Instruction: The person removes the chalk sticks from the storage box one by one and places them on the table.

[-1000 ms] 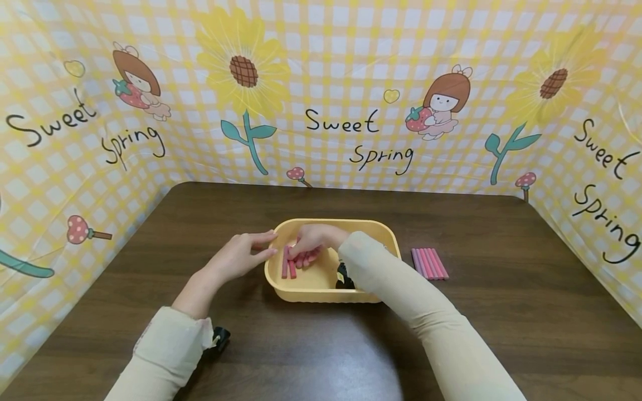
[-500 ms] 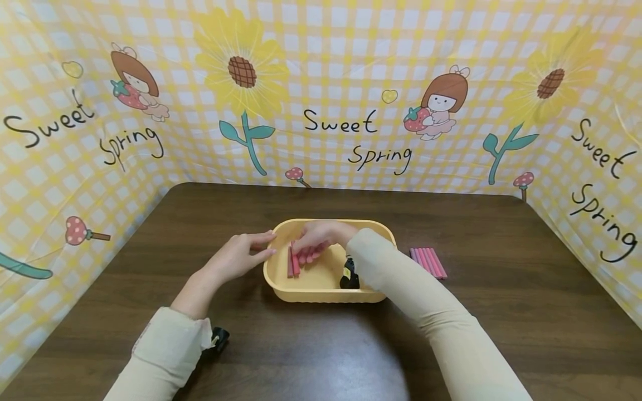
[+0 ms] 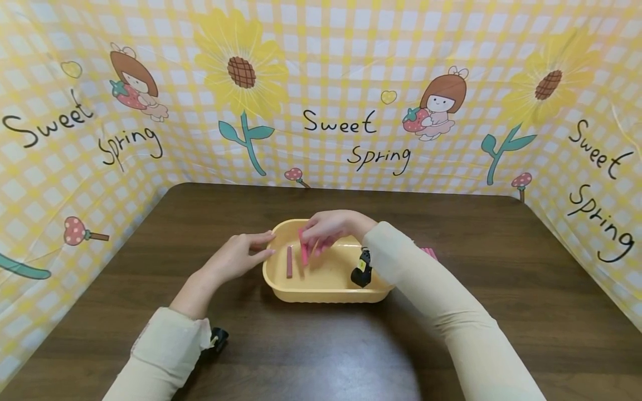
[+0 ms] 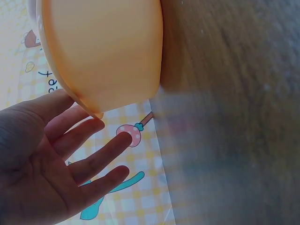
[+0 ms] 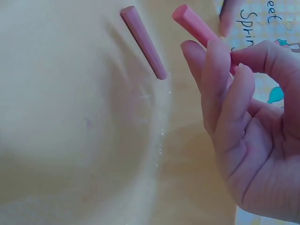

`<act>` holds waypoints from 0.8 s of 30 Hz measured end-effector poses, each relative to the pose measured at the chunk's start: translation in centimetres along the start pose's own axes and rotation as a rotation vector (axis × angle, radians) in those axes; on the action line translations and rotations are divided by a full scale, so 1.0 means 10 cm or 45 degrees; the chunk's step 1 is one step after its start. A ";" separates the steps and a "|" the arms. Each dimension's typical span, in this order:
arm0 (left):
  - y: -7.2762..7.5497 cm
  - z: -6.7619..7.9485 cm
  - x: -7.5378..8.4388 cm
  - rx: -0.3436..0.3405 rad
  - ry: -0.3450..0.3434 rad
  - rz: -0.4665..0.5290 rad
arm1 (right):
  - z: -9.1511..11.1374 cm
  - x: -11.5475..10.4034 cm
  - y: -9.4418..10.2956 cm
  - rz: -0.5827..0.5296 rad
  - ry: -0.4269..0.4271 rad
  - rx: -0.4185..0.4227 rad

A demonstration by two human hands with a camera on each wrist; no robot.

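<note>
A yellow plastic tub (image 3: pixel 326 291) stands on the brown table. Over its left half my right hand (image 3: pixel 332 225) pinches a slim pink stick (image 3: pixel 304 253) between thumb and fingers; in the right wrist view the stick (image 5: pixel 194 23) looks six-sided and points up to the left. One mauve stick (image 3: pixel 289 262) lies on the tub floor near its left end. My left hand (image 3: pixel 238 256) touches the tub's left rim with its fingertips, the other fingers spread and nearly straight in the left wrist view. What kind of stick these are cannot be told.
Right of the tub, a row of pink sticks (image 3: pixel 429 253) lies on the table, mostly hidden by my right sleeve. Black wrist devices show at both cuffs. A yellow checked cloth (image 3: pixel 331 67) rises behind the table and at its sides.
My right hand has lifted the pink stick from beside the mauve one, moving up and to the right. The sleeve now covers most of the stick row. My left hand stays at the rim.
</note>
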State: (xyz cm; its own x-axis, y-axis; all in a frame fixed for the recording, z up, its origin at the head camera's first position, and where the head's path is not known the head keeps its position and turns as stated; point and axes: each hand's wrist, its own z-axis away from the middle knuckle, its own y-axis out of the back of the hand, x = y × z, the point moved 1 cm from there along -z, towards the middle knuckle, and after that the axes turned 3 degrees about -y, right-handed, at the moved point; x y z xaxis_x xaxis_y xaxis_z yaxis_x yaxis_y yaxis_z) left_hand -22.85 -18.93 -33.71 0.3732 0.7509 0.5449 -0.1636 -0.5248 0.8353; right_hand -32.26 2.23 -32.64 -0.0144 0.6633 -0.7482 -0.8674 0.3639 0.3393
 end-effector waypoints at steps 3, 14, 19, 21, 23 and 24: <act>0.00 0.00 0.00 -0.002 0.003 0.001 | 0.06 0.01 0.03 0.000 0.008 0.009; 0.00 0.01 0.00 0.001 0.002 -0.005 | 0.29 0.09 0.14 -0.062 0.058 0.053; 0.00 0.02 0.01 0.002 -0.003 0.000 | 0.39 0.15 0.18 -0.096 0.051 0.075; 0.00 0.02 0.01 0.003 -0.002 0.001 | 0.42 0.17 0.19 -0.107 0.050 0.080; 0.00 0.02 0.01 0.003 0.003 0.002 | 0.44 0.19 0.19 -0.121 0.046 0.088; -0.01 0.02 0.01 0.004 0.008 0.004 | 0.45 0.20 0.20 -0.124 0.043 0.092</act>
State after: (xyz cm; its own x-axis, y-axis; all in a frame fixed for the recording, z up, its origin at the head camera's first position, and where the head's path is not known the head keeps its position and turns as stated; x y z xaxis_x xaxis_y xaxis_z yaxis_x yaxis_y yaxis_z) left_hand -22.63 -18.86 -33.69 0.3671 0.7517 0.5479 -0.1620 -0.5284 0.8334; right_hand -31.74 7.26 -30.92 0.0502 0.6006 -0.7980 -0.8274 0.4725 0.3036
